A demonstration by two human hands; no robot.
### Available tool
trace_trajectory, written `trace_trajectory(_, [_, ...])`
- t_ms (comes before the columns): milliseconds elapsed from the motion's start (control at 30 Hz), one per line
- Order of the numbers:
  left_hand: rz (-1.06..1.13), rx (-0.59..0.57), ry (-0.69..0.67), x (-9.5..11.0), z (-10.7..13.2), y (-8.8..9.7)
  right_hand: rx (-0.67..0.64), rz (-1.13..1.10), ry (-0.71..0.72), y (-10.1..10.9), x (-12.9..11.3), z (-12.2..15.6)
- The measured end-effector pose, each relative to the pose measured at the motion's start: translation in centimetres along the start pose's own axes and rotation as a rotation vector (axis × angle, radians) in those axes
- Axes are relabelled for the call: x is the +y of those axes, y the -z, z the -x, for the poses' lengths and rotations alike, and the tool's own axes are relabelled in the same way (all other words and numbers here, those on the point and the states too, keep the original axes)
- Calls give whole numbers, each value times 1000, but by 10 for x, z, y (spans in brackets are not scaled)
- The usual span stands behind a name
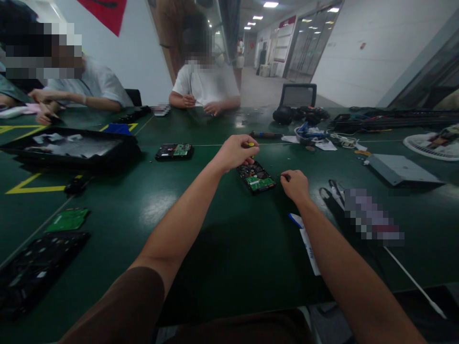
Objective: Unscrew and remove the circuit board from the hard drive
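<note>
Presumably screwdriving: yellow tool (251, 144) pinched by left hand (237, 152) over drive (256, 177), inside near edge of desk (229, 267). Right hand (297, 185) half-curled, contents unclear; steadying likely needed.

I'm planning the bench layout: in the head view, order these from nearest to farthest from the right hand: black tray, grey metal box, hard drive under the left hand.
1. Hard drive, just left of the right hand.
2. Grey metal box, to its right.
3. Black tray, far left.

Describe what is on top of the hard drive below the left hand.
A green circuit board covers the near part of the hard drive. The left hand, holding a yellow-topped tool, hides part of the drive's far end from view.
</note>
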State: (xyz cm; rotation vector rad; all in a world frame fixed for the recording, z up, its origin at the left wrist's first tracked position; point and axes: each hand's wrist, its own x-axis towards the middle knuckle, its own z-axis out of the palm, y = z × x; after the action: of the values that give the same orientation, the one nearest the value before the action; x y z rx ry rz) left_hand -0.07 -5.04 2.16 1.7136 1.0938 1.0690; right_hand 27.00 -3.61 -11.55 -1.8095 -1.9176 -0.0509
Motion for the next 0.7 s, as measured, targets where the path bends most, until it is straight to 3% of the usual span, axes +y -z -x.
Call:
trace_trajectory(400, [2, -8, -20, 4, 2, 1, -23, 18, -82, 1, -2, -3])
trace_trajectory(533, [14, -18, -49, 8, 4, 2, 115, -138, 50, 13, -19, 1])
trace_trajectory(700, [13, -40, -27, 10, 6, 1, 83, -282, 244, 27, -57, 14])
